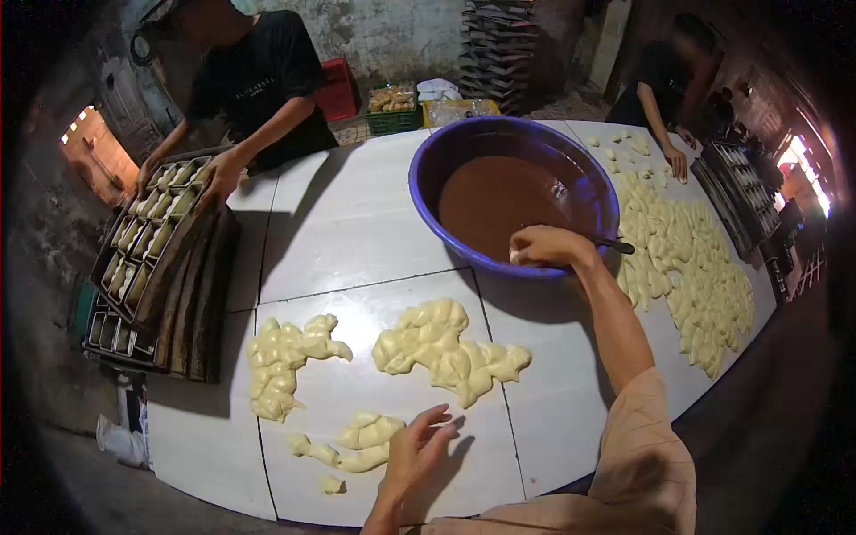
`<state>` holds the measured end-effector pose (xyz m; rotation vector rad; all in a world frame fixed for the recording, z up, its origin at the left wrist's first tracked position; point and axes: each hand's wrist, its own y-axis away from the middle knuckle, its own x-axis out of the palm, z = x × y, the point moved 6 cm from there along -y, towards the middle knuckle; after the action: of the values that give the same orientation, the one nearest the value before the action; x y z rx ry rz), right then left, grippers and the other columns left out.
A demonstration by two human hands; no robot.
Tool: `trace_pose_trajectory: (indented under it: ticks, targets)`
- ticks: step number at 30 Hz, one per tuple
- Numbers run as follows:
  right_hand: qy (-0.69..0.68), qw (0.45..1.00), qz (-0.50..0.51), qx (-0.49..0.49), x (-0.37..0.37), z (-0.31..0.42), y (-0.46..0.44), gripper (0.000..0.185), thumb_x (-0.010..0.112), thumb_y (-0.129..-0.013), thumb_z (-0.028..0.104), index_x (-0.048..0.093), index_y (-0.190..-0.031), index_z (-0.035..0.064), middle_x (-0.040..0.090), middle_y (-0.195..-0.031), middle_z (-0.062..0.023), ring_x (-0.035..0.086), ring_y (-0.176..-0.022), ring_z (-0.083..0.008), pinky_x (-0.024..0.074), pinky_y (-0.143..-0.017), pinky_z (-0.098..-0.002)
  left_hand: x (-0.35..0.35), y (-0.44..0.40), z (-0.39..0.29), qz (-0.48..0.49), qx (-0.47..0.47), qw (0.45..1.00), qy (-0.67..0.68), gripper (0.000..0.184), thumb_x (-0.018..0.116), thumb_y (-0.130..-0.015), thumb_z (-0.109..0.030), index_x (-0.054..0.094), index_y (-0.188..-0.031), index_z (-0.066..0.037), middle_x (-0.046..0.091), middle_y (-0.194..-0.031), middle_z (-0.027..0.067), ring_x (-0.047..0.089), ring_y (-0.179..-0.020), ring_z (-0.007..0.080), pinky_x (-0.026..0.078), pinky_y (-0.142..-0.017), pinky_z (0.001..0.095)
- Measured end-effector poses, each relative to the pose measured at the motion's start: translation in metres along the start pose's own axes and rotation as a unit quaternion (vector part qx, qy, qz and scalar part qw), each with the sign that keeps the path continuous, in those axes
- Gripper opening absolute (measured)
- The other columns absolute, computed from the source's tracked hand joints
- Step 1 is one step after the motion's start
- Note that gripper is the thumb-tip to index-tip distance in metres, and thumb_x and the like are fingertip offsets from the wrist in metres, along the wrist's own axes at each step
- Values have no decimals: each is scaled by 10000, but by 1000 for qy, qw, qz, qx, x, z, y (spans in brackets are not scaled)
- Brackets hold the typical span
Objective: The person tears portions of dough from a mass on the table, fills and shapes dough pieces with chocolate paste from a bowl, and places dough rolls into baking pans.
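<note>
My right hand (546, 247) reaches over the near rim of a big purple basin (426, 209) that holds a smooth brown mixture (499, 192). Its fingers are curled together; a small pale bit shows at the fingertips, but what they hold is mostly hidden. Beside that hand, a dark utensil handle (615, 243) sticks out over the rim. My left hand (421, 453) hovers low over the table with its fingers apart, holding nothing. Close to it are a strip of pale yellow dough (370, 437) and a small dough piece (331, 485). Farther up lie two clumps of dough pieces, one in the middle (437, 343) and one leftward (278, 366).
At left, a person in a dark shirt (259, 80) grips stacked trays of dough (156, 232). On the right, many dough pieces (687, 259) cover the table near another person's hand (675, 163) and more stacked trays (740, 187). Crates (392, 107) stand behind the white table (357, 223).
</note>
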<state>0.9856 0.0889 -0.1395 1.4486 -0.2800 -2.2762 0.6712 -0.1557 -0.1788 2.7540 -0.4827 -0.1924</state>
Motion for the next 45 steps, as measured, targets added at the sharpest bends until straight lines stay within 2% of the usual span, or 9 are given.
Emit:
trace_pose_trajectory:
  ticks: [4,7,10,20,25,32,37,40,45]
  targets:
    - [44,999,1,-32,7,-5,-2,324,590,-815,250,698,-1018,21,711,-938,-116,647,-811,-247,487,-734,-409,12,-3,-3,21,10,1000,9,423,658,-945,-193,569,-1311,-1,689,-1148,139,666,-1016,189,527,-861,306]
    - [-203,976,-53,-54,-3,5,7,247,625,-865,248,664,-970,28,676,-835,-80,642,-746,-185,506,-677,-358,16,-7,-14,51,38,998,-27,420,667,-943,-206,576,-1296,3,695,-1131,134,662,-1015,181,528,-858,304]
    - [-546,835,-34,-55,-17,26,39,151,655,-926,219,602,-930,78,622,-771,-19,613,-685,-102,512,-599,-235,22,-24,-17,70,55,995,-36,418,669,-944,-211,581,-1295,-3,695,-1132,133,665,-1015,188,526,-873,308]
    - [-768,615,-175,-35,111,108,123,106,544,-1002,180,561,-1032,80,610,-893,-10,617,-742,-75,523,-624,-225,71,-64,-36,133,45,923,359,597,428,-1029,-488,480,-1375,-5,537,-1372,119,483,-1299,212,367,-1103,459]
    - [-798,580,-101,-128,171,109,148,203,540,-991,152,563,-1165,50,631,-1003,-31,637,-865,-93,550,-705,-226,33,-40,11,-13,28,915,402,325,661,-952,-288,647,-1109,-4,704,-1008,96,692,-898,193,560,-858,333]
    - [-316,876,-340,-128,206,165,184,412,706,-863,47,587,-1257,32,519,-1323,-133,602,-1126,-235,512,-922,-344,2,-9,32,-98,15,958,269,393,693,-933,-245,649,-1209,31,695,-1081,100,672,-922,144,560,-797,273]
    - [-319,852,-401,-110,220,174,182,133,674,-903,66,690,-1028,23,667,-995,-76,646,-884,-156,523,-753,-296,-4,2,22,-114,86,965,222,407,716,-917,-267,659,-1203,17,696,-1066,73,648,-951,133,557,-796,283]
    - [-525,814,-250,-13,237,164,173,97,657,-924,82,688,-994,22,668,-964,-35,633,-885,-136,515,-752,-288,-11,-1,19,-40,17,972,231,361,715,-916,-292,686,-1140,-9,698,-1013,53,646,-905,117,547,-755,270]
    - [-610,774,-140,-91,231,183,196,308,686,-919,122,641,-1205,17,625,-1075,-61,630,-923,-141,520,-805,-266,-25,-3,14,35,-36,976,214,341,687,-934,-325,696,-1105,-30,693,-969,44,645,-840,103,529,-676,240]
